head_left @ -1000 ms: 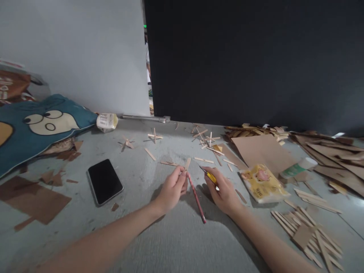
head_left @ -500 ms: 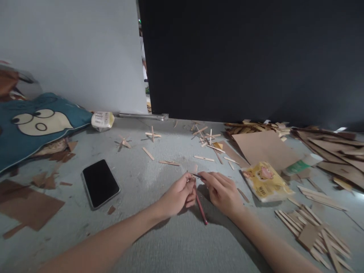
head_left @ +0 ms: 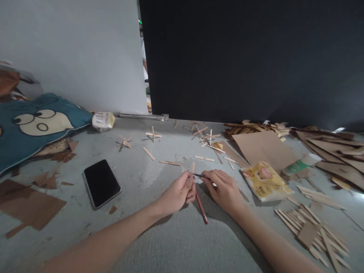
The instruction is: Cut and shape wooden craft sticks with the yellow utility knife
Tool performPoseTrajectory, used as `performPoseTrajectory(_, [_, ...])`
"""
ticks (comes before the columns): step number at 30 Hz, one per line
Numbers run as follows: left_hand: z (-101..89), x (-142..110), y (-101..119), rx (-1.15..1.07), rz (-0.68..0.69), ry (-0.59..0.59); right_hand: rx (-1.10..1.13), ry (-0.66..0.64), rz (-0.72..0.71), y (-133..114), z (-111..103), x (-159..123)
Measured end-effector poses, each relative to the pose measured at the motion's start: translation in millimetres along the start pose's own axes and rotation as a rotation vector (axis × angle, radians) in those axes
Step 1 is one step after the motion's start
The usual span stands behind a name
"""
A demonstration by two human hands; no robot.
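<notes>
In the middle of the head view, my left hand (head_left: 182, 189) is closed on a small wooden craft stick (head_left: 193, 167), whose pale end stands up past the fingertips. My right hand (head_left: 222, 186) pinches a thin dark pointed tool (head_left: 200, 175); its exact kind is too small to make out. The tool's tip meets the stick near my left fingertips. Below and between the hands a red pencil (head_left: 201, 208) lies on the grey table (head_left: 182, 242). Just beyond are loose craft sticks (head_left: 170, 163) and small crossed-stick pieces (head_left: 153, 134).
A phone (head_left: 101, 183) lies to the left, by cardboard scraps (head_left: 34, 204) and a blue cushion (head_left: 42, 121). On the right are a yellow tissue pack (head_left: 267, 181), a green-and-white tube (head_left: 301, 164), a pile of craft sticks (head_left: 327, 231) and cardboard sheets (head_left: 264, 148). A black panel (head_left: 250, 60) stands behind.
The stick's end now shows more upright above my left fingertips. Both hands have shifted only slightly, with the tool's tip now against the stick. The red pencil stays on the table.
</notes>
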State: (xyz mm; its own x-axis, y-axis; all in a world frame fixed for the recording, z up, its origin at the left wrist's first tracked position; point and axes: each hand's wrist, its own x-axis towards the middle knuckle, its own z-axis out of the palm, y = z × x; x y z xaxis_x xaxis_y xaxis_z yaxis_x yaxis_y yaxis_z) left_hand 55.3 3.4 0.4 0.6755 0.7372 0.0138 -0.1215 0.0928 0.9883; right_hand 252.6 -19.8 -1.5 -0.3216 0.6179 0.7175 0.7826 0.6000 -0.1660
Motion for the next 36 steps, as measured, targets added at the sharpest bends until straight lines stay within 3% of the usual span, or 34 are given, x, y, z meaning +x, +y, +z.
performPoseTrajectory(36, [-3.4, 4.1, -3.0, -0.099, -0.072, -0.033, 0.025, 0.064, -0.013, 0.2, -0.1, -0.8])
